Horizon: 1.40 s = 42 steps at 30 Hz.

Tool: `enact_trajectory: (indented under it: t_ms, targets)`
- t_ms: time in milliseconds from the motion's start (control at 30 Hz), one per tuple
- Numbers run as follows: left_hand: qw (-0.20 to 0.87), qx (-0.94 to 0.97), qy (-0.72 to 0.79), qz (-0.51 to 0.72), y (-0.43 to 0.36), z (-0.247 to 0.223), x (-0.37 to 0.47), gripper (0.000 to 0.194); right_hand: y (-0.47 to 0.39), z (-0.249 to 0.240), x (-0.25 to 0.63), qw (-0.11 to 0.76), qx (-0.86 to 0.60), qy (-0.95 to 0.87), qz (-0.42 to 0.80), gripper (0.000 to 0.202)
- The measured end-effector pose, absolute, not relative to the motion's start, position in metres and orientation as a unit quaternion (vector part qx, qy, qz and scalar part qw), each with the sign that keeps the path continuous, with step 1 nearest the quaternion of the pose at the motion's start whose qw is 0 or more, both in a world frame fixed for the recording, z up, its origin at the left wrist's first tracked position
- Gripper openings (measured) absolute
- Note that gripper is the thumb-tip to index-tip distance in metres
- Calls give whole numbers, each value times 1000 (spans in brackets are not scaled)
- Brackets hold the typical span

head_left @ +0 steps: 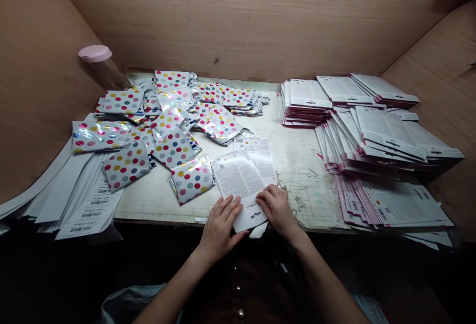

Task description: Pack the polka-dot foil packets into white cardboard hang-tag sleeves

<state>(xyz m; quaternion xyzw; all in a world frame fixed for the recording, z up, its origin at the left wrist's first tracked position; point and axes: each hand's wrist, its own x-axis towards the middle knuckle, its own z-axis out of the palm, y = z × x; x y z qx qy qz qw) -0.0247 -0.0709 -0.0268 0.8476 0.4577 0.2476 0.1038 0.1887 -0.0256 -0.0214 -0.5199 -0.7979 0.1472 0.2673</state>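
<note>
Before me, a printed white card (240, 178) with a hanging slot lies tilted at the table's front edge, overlapping a second printed card (263, 158). My left hand (222, 225) rests on the card's lower left edge, fingers extended and thumb near its bottom. At its right edge is my right hand (275, 210), fingers bent and pinched together near the slot; whatever lies between the fingertips is too small to make out. A white paper scrap (259, 230) shows under the card's bottom edge. The nearest polka-dot packet (192, 179) lies left of the card.
Polka-dot packets (174, 148) are heaped at the left. Barcode label sheets (92, 210) hang over the front left edge. A pink-lidded bottle (106, 66) leans at the back left. Stacks of printed cards (390, 131) fill the right side. Wooden panels (238, 27) enclose the table.
</note>
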Motion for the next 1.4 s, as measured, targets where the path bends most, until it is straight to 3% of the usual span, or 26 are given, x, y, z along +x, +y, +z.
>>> enact_trajectory:
  t_ms: [367, 967, 1167, 1300, 1400]
  targets:
    - [103, 847, 459, 249, -71, -27, -25, 57, -12, -32, 184, 228, -491, -834, 107, 18]
    - [94, 847, 454, 261, -71, -28, -25, 55, -13, -28, 190, 236, -498, -827, 111, 17]
    - [103, 842, 455, 272, -72, -27, -24, 63, -19, -31, 187, 216, -482, -845, 86, 14]
    - [113, 841, 455, 272, -71, -28, -26, 71, -64, -11, 190, 170, -427, -881, 113, 17]
    - [110, 850, 421, 296, -70, -31, -31, 54, -88, 14, 202, 111, -359, -897, 232, 14]
